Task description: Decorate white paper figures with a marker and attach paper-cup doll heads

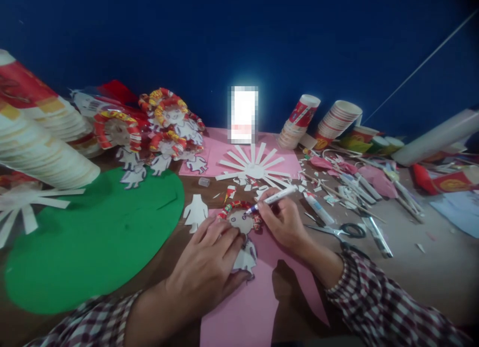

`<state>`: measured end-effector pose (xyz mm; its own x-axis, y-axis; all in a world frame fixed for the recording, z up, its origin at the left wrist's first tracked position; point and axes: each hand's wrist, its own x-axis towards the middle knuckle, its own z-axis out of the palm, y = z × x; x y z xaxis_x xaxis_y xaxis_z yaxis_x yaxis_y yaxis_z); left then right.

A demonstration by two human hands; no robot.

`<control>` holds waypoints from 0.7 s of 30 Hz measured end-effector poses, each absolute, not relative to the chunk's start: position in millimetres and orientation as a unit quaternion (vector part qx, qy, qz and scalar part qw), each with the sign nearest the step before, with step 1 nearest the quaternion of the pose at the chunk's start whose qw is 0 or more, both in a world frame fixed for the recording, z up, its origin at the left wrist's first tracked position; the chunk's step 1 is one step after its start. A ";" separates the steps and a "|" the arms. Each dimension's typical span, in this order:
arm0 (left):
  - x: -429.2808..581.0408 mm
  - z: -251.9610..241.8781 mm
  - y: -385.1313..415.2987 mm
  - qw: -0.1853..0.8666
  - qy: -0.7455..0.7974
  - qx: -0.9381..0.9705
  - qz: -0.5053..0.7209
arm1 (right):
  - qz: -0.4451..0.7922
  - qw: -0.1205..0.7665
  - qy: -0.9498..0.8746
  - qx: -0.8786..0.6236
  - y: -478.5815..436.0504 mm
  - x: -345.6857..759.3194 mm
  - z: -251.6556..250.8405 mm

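A paper doll (243, 222) lies on a pink sheet (239, 317). Its pale round face has two drawn eyes, a red and green wrapper ring curves over the head, and a white dark-outlined body is below. My left hand (209, 252) is over the doll's left side, fingers bent and thumb by the lower body, pinning it. Pinched in my right hand (286, 220) is a white marker (279, 193), its dark tip at the doll's right eye. Left of the doll rests a plain white paper body cutout (195, 212).
Finished dolls (164, 122) are heaped at the back left, beside stacked paper cups (48, 147) and a green oval sheet (101, 237). White paper strips fan out (255, 171) behind the doll. Scissors (339, 232), a glue tube (320, 210) and scraps lie to the right.
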<state>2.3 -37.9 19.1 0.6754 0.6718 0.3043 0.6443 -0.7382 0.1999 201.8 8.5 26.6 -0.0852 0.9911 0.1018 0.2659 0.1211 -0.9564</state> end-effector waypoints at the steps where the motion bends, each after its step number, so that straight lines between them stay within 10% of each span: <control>1: 2.4 19.3 -37.5 0.038 0.358 0.915 0.180 | 0.420 0.437 -0.605 -0.517 8.3 201.1 26.7; 21: 2.8 16.0 -38.6 0.046 0.367 0.911 0.184 | 0.429 0.417 -0.617 -0.511 8.5 201.0 26.7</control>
<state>2.8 -38.6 16.0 0.6624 0.6859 0.3013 0.6519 -0.7259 0.2193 201.0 8.5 26.7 -0.1298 0.9885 0.0772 0.2724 0.1104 -0.9558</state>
